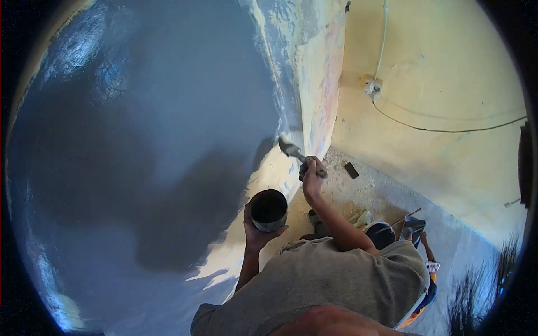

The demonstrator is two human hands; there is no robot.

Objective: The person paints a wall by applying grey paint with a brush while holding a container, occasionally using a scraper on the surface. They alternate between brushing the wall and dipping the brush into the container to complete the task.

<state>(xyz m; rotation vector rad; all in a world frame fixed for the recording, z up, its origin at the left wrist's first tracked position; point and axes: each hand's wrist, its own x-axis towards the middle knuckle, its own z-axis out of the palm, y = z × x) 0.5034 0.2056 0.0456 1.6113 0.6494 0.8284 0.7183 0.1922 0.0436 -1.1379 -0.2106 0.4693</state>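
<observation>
My right hand (312, 178) is closed round the handle of a paintbrush (290, 148). Its bristles meet the wall along the edge of the blue-grey paint, near the corner. In my left hand (258, 236) is a round paint can (270, 226), gripped from the side with its open mouth facing up. The inside of the can looks dark. Blue-grey paint covers most of the wall (196, 112) on the left, while a cream patch (274, 173) shows between the brush and the can.
A yellow wall (437, 61) with a socket (372, 86) and loose cable (437, 131) stands to the right. On the dusty floor lies a small dark block (351, 170). A bucket (381, 235) and another person's arm (427, 247) show beyond my shoulder.
</observation>
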